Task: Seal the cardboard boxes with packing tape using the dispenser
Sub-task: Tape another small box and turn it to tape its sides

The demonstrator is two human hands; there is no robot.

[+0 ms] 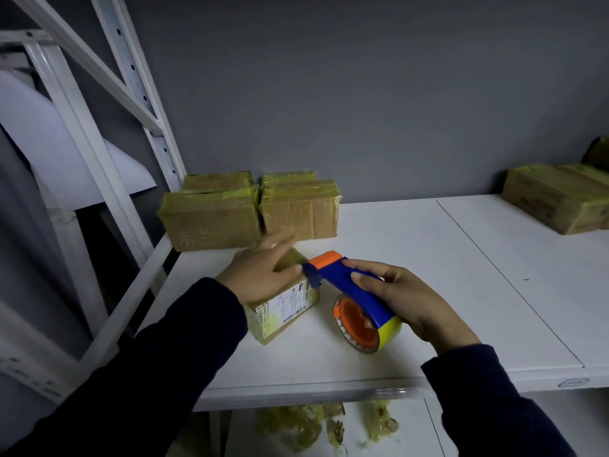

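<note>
— Left hand (260,275)?
— Flat on the small labelled cardboard box (283,313) on the white shelf (428,258), fingers straight.
— Tape dispenser (342,282)?
— Just right of it, gripped by the right hand (412,301); its long axis slants, cutter end pointing up-left at the box.

Illumination is dim, even and cool grey-blue; shadows are soft and faint. The tape dispenser (333,277) in the right hand (408,301) renders sharp. The left hand (260,275) shows motion blur at the fingertips. Left of it, the rack uprights (140,94) slant from wide-angle distortion.
</note>
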